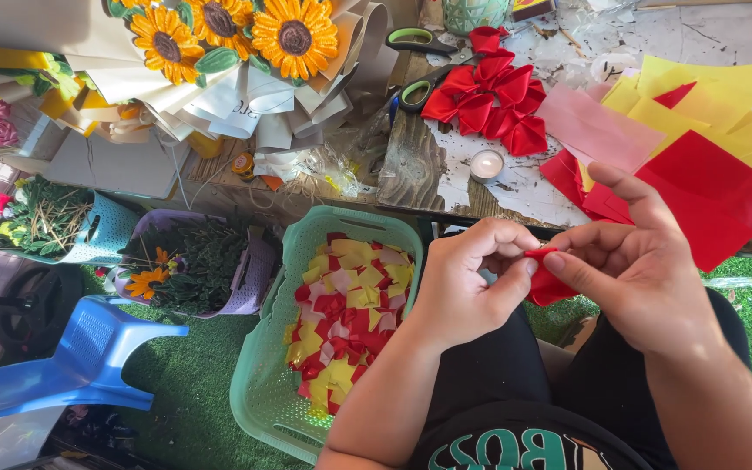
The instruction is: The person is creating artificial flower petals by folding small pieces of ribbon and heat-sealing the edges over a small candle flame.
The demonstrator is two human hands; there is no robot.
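Observation:
My left hand and my right hand meet over my lap and pinch a small folded red fabric piece between their fingertips. Just beyond them, loose squares of red fabric, yellow fabric and pink fabric lie on the worn table. A pile of folded red petals sits farther back. To my left, a green plastic basket holds several folded red, yellow and pink pieces.
A lit tealight and green-handled scissors sit on the table. A sunflower bouquet in cream wrapping lies at the back left. A teal basket, a purple basket and a blue stool stand on green turf.

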